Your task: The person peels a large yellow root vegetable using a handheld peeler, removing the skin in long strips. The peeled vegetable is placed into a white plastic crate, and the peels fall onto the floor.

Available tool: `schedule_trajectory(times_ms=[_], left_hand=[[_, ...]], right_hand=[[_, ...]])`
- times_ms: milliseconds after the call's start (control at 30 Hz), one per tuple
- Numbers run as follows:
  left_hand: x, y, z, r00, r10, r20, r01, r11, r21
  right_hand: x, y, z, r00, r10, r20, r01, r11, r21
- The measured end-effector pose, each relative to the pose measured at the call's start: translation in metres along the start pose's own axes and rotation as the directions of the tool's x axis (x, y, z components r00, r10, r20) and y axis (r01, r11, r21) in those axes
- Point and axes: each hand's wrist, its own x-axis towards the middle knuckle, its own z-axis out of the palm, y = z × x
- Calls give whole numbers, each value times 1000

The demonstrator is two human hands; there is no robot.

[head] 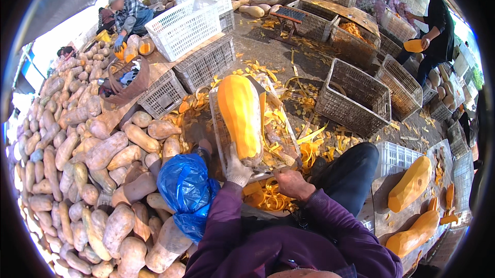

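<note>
My left hand (236, 166), in a pale knit glove, grips the near end of a large, mostly peeled butternut-type squash (238, 111). The squash lies lengthwise over a plastic crate (217, 131) with peelings in it; some skin shows at its near end and right side. To the right of that end is my bare right hand (292, 183), its fingers curled; what it holds is hidden, though a thin dark edge seems to stand beside the squash. Curled orange peelings (270, 196) lie below and between the hands.
Unpeeled squashes (108, 150) form a big pile at left, beside a blue plastic bag (185, 185). Two peeled squashes (410, 184) rest on a board at right. Crates (354, 96) stand ahead. One person (133, 17) sits back left; another (439, 30) stands back right.
</note>
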Motion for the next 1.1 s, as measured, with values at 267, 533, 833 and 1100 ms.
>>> schedule_trajectory(times_ms=[267,533,833,1100], left_hand=[[-12,-20,-34,911,402,92,-176,180,968],[-26,-14,-38,951,297,90,-139,148,979],[20,-54,-66,989,124,-86,-120,991,53],[-9,-39,-53,948,315,-35,-155,556,817]], right_hand=[[194,39,-137,879,-37,-476,83,994,77],[226,53,-114,886,-82,-457,94,996,5],[116,-1,-40,924,-74,-374,16,988,-155],[-18,-19,10,998,-57,41,55,997,53]])
